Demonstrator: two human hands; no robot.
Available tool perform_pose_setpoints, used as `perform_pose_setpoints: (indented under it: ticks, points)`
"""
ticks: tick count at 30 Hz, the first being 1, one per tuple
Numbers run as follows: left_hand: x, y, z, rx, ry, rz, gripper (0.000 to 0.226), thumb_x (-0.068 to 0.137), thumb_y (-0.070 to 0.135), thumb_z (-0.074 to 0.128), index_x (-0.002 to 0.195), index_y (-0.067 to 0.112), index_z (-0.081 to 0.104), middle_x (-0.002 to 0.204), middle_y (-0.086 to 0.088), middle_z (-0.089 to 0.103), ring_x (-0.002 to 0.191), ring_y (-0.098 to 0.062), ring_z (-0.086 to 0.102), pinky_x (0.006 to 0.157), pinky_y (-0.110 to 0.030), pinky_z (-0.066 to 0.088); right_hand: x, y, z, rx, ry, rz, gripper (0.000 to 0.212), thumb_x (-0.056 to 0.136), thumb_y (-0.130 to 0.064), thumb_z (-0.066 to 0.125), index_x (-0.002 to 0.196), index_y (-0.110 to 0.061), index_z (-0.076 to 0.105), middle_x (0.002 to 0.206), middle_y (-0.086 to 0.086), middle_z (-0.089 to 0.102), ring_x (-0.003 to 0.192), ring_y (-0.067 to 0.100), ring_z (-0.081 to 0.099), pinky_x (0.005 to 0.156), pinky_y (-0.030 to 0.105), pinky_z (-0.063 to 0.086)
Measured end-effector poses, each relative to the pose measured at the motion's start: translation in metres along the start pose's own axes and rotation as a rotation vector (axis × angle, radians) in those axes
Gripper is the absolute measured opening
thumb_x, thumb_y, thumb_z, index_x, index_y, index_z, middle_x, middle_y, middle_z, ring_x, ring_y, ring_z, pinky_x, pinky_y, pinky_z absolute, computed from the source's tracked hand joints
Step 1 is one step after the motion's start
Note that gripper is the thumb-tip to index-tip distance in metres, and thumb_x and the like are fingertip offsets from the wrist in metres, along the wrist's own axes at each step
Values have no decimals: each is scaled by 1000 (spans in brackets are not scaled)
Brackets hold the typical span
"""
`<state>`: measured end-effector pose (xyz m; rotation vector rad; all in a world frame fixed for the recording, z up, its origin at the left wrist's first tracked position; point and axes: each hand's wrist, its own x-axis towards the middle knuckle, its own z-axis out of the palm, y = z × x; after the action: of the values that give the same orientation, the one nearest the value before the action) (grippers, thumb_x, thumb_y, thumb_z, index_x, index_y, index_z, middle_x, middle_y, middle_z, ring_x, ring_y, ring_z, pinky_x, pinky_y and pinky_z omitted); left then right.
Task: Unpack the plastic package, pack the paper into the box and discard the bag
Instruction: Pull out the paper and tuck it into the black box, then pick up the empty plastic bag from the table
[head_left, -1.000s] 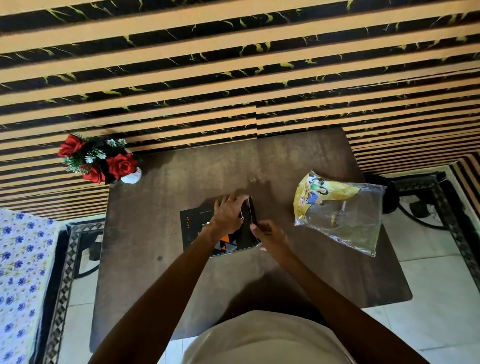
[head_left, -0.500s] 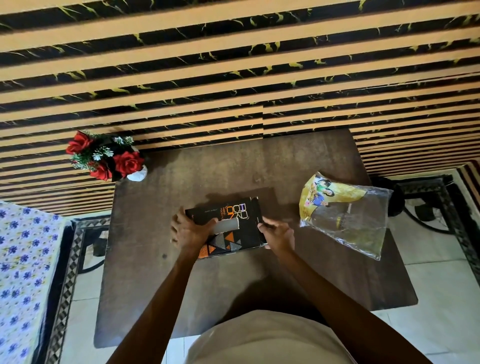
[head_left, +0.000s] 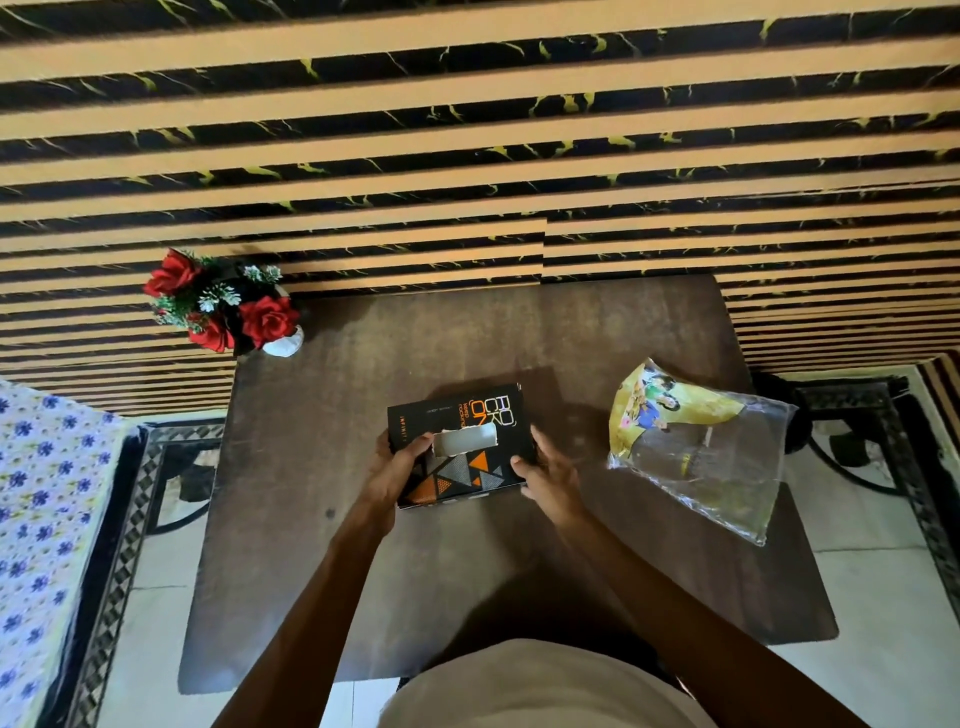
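Note:
A black box with orange triangles and white lettering lies flat in the middle of the dark wooden table. White paper shows through the slot in its top. My left hand grips the box's left end, thumb beside the slot. My right hand holds the right end. The clear plastic bag with a yellow printed panel lies flat on the table to the right, apart from both hands.
A small white vase of red roses stands at the table's far left corner. A striped wall runs behind the table. A flowered cloth lies to the left and tiled floor to the right.
The box has been turned face up and set flat. My left hand moved from its top to its left end, and my right hand now holds the right end.

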<state>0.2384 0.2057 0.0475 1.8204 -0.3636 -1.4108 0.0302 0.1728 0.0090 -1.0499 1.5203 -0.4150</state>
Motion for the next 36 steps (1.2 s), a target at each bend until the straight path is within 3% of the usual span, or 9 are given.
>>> perform_pose_setpoints:
  ticks: [3, 10, 18, 22, 26, 29, 32, 34, 36]
  points:
    - [18, 34, 13, 14, -32, 7, 51, 89, 32, 63, 134, 26, 38, 100, 4, 63, 85, -11, 61, 61, -29, 49, 38, -17, -8, 53, 52, -44, 78, 62, -48, 63, 136, -48, 37, 142, 3, 55, 124, 23, 58, 100, 49, 51]
    - [81, 128, 47, 31, -51, 128, 52, 90, 26, 64, 135, 17, 39, 114, -7, 57, 82, -10, 55, 60, -23, 41, 98, -129, -31, 142, 65, -34, 65, 91, 2, 52, 148, -24, 36, 126, 0, 52, 115, 24, 57, 91, 49, 56]
    - [134, 156, 60, 78, -70, 100, 53, 88, 25, 66, 134, 15, 43, 118, -7, 55, 82, -9, 52, 63, -25, 38, 159, -151, -37, 210, 49, 36, 68, 94, 4, 46, 149, -31, 30, 150, 8, 40, 129, 30, 50, 87, 41, 55]
    - [146, 145, 58, 102, -100, 106, 54, 88, 27, 65, 136, 19, 41, 129, -7, 53, 111, -21, 50, 84, -33, 36, 169, -139, -38, 194, 0, 103, 71, 96, 0, 46, 152, -35, 21, 155, 7, 30, 128, 26, 47, 97, 40, 53]
    - [134, 128, 70, 276, 293, 266, 65, 87, 28, 67, 141, 11, 35, 141, -12, 40, 125, -29, 45, 94, -38, 46, 151, -119, -55, 42, 23, -34, 55, 97, -19, 54, 147, -25, 33, 148, 3, 39, 127, 19, 47, 105, 41, 45]
    - [103, 104, 89, 448, 556, 570, 44, 83, 20, 67, 122, 9, 52, 119, -10, 49, 100, -20, 52, 78, -31, 47, 123, -99, -86, -108, 175, -157, 33, 92, -10, 61, 124, -12, 60, 122, 9, 63, 110, 21, 62, 90, 32, 51]
    - [72, 65, 133, 405, 339, 733, 25, 82, 7, 67, 107, 7, 60, 98, 2, 53, 84, 1, 53, 71, -19, 44, 85, -61, -131, -290, 289, -244, 25, 84, -9, 67, 110, -7, 69, 106, 12, 73, 100, 26, 69, 84, 26, 48]
    - [60, 36, 166, 283, 25, 626, 27, 80, 1, 71, 101, 11, 58, 86, 3, 55, 71, 9, 59, 62, -11, 45, 64, -31, -159, -404, 349, -232, 37, 81, -20, 65, 115, -5, 67, 112, 15, 71, 105, 31, 65, 91, 33, 46]
    - [55, 0, 211, 299, -216, 433, 48, 71, 23, 79, 110, 11, 53, 97, -9, 57, 69, 6, 60, 64, -13, 49, 48, 7, -196, -537, 394, -178, 62, 77, -38, 61, 132, -8, 55, 130, 20, 59, 120, 38, 56, 102, 45, 41]
